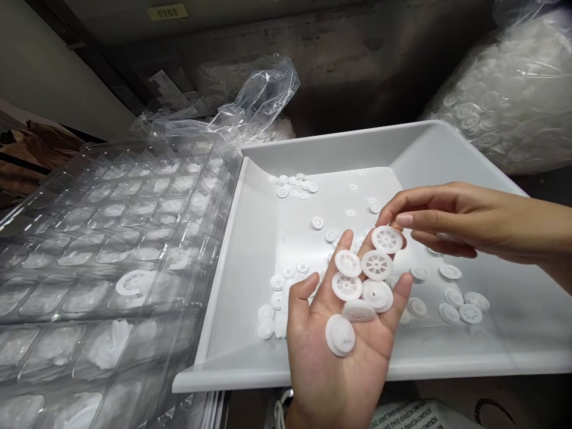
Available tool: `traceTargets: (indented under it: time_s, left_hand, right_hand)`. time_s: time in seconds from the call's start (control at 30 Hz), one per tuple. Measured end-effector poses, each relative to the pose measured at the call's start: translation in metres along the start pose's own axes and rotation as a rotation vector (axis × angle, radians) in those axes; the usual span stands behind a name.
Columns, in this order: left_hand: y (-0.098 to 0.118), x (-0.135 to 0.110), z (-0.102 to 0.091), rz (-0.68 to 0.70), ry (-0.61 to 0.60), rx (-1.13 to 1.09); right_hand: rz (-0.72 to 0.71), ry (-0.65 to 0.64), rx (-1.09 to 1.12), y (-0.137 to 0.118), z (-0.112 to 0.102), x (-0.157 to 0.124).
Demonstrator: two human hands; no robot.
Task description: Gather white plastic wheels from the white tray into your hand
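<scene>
Furthest left lie stacked clear thermoformed blister trays (58,238), their rows of cavities running up to the edge of a white plastic tray (226,298), and one white gear (134,282) sits in a cavity well left of the left hand. A crumpled clear plastic bag (250,101) lies beyond them. On the white tray, a cluster of small white gears (290,186) lies ahead of the left hand, and more lie scattered just beside it. The left hand (344,381) is open and palm up, fingers spread slightly, with about eight white plastic gears (374,265) resting loose on it, some overlapping. These look light and stiff, probably hard but smooth enough to slide on one another, so the toothed rim seems the best place for a pinch. The right hand (451,223) comes in from the right, thumb and fingers slightly parted, its fingertips near the topmost gear; whether they touch it is hard to tell. Further right, larger loose gears (460,304) lie on the tray, below a bulging bag of white gears (504,95).
</scene>
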State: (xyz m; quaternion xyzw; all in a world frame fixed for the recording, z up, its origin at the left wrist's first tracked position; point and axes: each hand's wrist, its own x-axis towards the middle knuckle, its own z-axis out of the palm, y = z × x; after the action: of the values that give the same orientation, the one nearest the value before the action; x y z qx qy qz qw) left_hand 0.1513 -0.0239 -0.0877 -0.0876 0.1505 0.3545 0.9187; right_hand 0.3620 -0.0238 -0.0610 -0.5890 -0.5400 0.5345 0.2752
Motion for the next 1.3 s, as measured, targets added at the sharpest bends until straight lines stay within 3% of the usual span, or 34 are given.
traceTargets:
  time_s: [0.7,0.8,1.0,1.07,1.17,1.3]
  left_hand:
    - [-0.002,0.0,0.002,0.002,0.039,0.061]
    - [-0.001,0.0,0.002,-0.003,0.027,0.077]
    - [0.001,0.0,0.001,0.021,0.016,0.054]
    - [0.001,0.001,0.001,0.046,0.04,0.039]
    - [0.0,0.001,0.001,0.076,0.065,0.026]
    - [-0.002,0.001,0.002,0.084,0.082,0.0]
  right_hand:
    - [-0.018,0.048,-0.043,-0.007,0.009,-0.001]
    - [-0.009,0.064,0.149,-0.005,0.008,0.003]
    - [-0.11,0.122,0.914,-0.007,0.008,0.006]
    - [-0.11,0.11,0.977,-0.008,0.013,0.005]
    - [-0.101,0.136,0.69,-0.005,0.022,0.004]
    - [-0.111,0.207,-0.025,-0.002,0.031,0.001]
